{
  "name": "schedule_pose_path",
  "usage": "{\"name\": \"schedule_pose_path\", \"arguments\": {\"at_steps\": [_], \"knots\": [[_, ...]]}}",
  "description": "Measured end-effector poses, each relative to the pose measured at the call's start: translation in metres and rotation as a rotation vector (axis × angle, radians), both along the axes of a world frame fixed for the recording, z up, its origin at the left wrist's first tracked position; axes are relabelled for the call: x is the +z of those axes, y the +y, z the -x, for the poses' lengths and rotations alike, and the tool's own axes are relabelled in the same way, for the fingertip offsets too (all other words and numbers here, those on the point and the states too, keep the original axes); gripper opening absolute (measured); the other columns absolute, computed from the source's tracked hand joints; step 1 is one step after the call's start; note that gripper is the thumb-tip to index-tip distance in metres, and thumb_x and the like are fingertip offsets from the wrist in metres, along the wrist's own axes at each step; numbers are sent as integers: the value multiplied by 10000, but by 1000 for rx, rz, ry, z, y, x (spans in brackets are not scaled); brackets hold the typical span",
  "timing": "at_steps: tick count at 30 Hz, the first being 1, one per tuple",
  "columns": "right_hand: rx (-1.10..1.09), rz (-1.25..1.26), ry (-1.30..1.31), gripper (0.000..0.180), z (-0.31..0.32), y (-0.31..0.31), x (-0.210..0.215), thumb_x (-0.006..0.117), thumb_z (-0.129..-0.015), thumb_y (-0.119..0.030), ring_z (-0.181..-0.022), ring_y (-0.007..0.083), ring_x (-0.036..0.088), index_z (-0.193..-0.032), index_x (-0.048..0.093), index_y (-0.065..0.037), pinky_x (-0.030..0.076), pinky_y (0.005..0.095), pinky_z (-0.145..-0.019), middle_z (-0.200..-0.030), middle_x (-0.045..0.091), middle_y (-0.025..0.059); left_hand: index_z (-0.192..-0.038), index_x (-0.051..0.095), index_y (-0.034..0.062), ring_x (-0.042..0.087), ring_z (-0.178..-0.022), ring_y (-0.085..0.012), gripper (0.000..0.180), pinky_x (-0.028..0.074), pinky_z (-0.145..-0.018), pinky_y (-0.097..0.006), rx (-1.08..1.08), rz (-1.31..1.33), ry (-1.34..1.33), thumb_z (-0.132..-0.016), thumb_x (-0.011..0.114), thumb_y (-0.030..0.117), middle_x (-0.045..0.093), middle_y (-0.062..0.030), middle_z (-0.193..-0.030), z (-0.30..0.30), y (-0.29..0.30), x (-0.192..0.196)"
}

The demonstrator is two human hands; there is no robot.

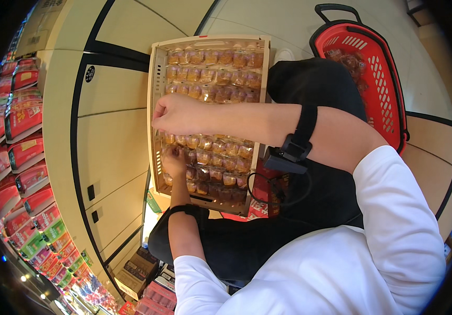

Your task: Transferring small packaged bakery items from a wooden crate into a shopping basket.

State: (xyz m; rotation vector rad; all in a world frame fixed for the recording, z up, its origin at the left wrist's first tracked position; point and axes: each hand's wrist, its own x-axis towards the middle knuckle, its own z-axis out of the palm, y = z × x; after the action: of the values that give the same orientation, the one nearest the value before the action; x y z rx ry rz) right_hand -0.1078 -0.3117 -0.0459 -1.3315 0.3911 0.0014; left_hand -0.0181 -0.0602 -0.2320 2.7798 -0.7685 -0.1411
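Note:
A wooden-toned crate (264,58) stands before me, filled with rows of small cakes (210,76) in clear wrappers, most golden, some darker near the lower rows. Across the crate's middle reaches my right arm; my right hand (172,114) is curled closed above the cakes by the crate's left side, and what its fingers hold, if anything, is hidden. Just below it, my left hand (175,158) is down among the cakes near the left wall, its fingers bent together. Whether a cake is pinched in them I cannot make out.
A red shopping basket (381,100) with wrapped items (349,65) inside stands at the upper right. Beige cabinets (113,152) line the left, beside shelves of red packages (23,149). My knees flank the crate. Cartons (136,270) lie at the lower left.

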Motion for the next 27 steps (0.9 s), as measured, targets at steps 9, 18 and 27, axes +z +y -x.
{"name": "schedule_pose_path", "arguments": {"at_steps": [9, 18, 27], "knots": [[20, 29, 3, 151, 0, 0, 2, 602, -713, -128, -759, 225, 627, -803, 632, -11, 497, 335, -666, -788, 643, 136, -924, 661, 46, 551, -973, -331, 255, 445, -865, -396, 41, 85, -135, -714, 709, 182, 640, -121, -977, 0, 5, -13], [30, 13, 18, 158, 2, -2, 4, 605, -713, -128, -771, 222, 631, -809, 634, -6, 500, 334, -674, -802, 648, 144, -969, 684, 70, 545, -1025, -330, 267, 432, -909, -394, 15, -23, -57, -746, 691, 216, 644, -113, -1034, -1, 3, -8], [22, 33, 6, 150, 6, 2, 3, 586, -707, -120, -731, 224, 637, -771, 644, 2, 502, 333, -657, -759, 654, 146, -1192, 589, 79, 389, -1245, -355, 409, 309, -1022, -460, -103, -79, -195, -920, 485, 366, 494, -152, -1306, 13, 17, -9]]}}
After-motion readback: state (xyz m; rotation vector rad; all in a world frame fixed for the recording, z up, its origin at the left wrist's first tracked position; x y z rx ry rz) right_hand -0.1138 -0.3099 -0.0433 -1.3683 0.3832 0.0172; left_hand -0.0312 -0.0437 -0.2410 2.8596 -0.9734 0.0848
